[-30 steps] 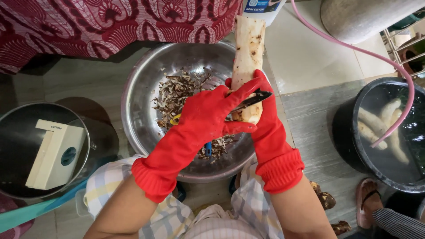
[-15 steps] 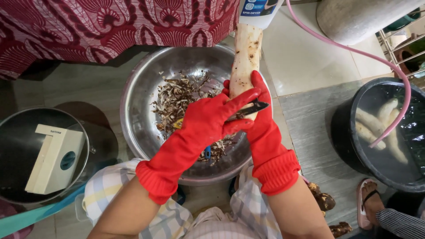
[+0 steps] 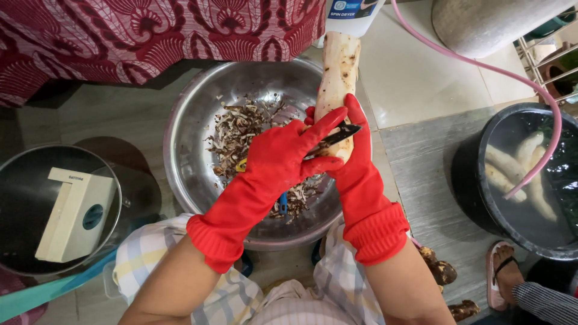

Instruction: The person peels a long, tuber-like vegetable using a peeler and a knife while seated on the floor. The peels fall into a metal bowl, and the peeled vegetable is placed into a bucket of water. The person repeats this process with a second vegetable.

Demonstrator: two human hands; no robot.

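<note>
The left hand (image 3: 283,159) in a red glove grips a dark knife (image 3: 336,135). The right hand (image 3: 352,147) is clamped around a long white root (image 3: 338,72), mid-frame, over a silver bowl (image 3: 186,138) of brown peels (image 3: 241,129). At right, a black bucket (image 3: 475,198) holds peeled roots (image 3: 503,165) in water.

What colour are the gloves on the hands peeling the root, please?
Bright red, seen in the head view: left hand, right hand.

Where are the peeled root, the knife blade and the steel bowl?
peeled root (image 3: 339,66), head view, on its pale upper part.
knife blade (image 3: 336,136), head view, on the dark blade's middle.
steel bowl (image 3: 198,114), head view, on its bare inner wall.
</note>
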